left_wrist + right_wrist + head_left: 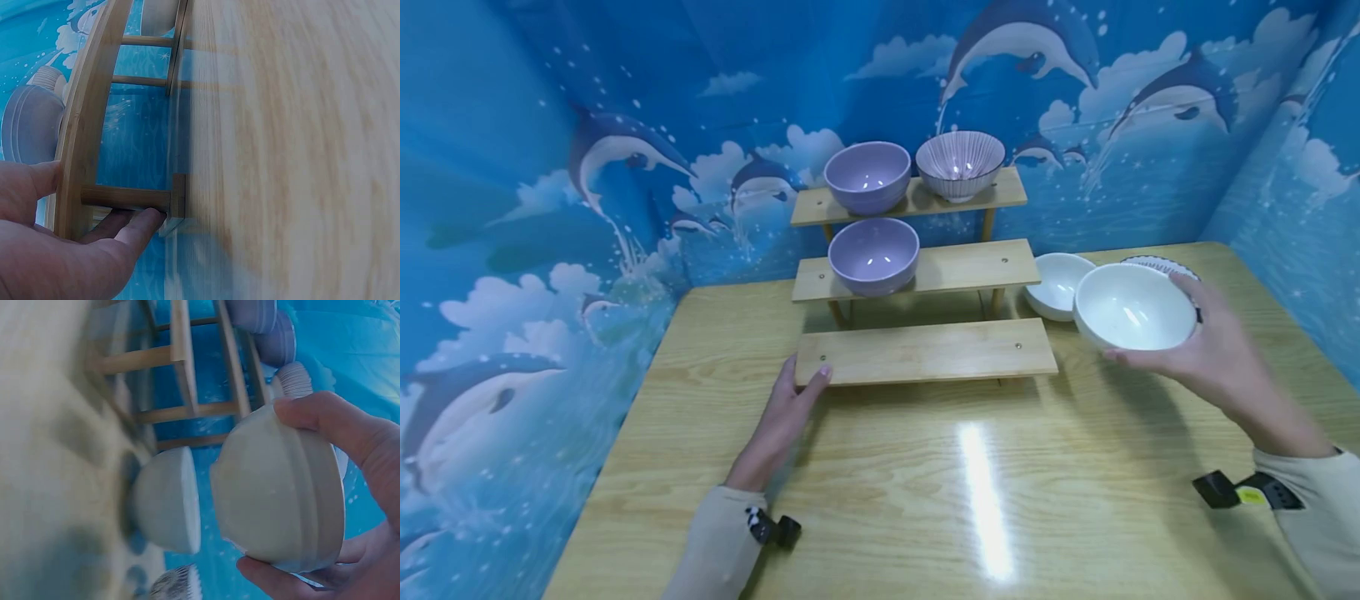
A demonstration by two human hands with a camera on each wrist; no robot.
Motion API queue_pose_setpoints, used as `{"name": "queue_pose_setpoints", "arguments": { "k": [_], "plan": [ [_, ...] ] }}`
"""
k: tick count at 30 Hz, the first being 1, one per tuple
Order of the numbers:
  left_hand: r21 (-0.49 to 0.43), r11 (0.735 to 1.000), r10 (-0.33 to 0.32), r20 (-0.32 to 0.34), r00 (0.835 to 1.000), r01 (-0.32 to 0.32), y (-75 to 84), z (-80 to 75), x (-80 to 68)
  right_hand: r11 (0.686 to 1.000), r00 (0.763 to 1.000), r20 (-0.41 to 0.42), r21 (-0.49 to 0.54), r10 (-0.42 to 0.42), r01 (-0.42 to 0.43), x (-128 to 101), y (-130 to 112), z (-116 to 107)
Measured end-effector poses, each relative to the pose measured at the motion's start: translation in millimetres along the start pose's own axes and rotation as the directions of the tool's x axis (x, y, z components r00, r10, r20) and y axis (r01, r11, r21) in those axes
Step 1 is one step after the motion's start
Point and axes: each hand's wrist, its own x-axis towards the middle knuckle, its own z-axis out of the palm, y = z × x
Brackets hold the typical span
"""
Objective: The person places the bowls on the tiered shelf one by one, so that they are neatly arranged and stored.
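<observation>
My right hand [1213, 350] holds a white bowl [1135, 307] by its right side, up off the table. In the right wrist view the thumb and fingers span this bowl [278, 494]. My left hand [786, 408] grips the left end of the lowest board of a three-step wooden rack [925, 352], thumb on top and fingers beneath, near a short leg [125, 196]. On the middle step stands a purple bowl [874, 257]. The top step bears another purple bowl [868, 177] and a striped bowl [959, 165].
Right of the rack, a second white bowl [1057, 287] stands on the wooden table [887, 483]. Behind the held bowl a patterned bowl [1161, 265] is partly hidden; its patterned side [176, 584] shows in the right wrist view. A blue dolphin-print curtain [850, 75] encloses the table.
</observation>
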Motion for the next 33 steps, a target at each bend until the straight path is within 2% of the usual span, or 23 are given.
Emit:
{"name": "queue_pose_setpoints", "arguments": {
  "k": [7, 12, 21, 24, 28, 30, 33],
  "plan": [
    [-0.002, 1.000, 0.002, -0.003, 1.000, -0.002, 0.2, -0.6, -1.3, 0.998, 0.999, 0.036, 0.063, -0.011, 0.008, 22, -29, -6],
    [-0.009, 1.000, 0.022, 0.002, 1.000, -0.022, -1.7, -1.0, -0.3, 0.998, 0.998, 0.050, 0.060, -0.034, 0.031, 39, -54, -2],
    [-0.007, 1.000, 0.030, 0.004, 1.000, -0.030, -1.1, -0.5, 0.8, 0.996, 0.992, 0.095, 0.053, -0.080, 0.075, 61, -94, 20],
    [-0.010, 1.000, 0.028, 0.008, 1.000, -0.027, 3.5, -0.6, -2.9, 0.993, 0.989, 0.115, 0.083, -0.097, 0.088, 67, -102, 31],
    [-0.016, 0.999, 0.033, 0.009, 0.999, -0.033, 2.6, -0.9, -2.6, 0.987, 0.982, 0.131, 0.101, -0.136, 0.123, 75, -111, 45],
    [-0.020, 0.999, 0.042, 0.010, 0.999, -0.041, -1.8, -1.2, 1.0, 0.987, 0.980, 0.137, 0.101, -0.142, 0.129, 78, -115, 51],
    [-0.031, 0.998, 0.049, 0.028, 0.998, -0.048, 0.6, -2.2, -0.1, 0.987, 0.979, 0.149, 0.102, -0.141, 0.127, 82, -120, 58]
  ]
}}
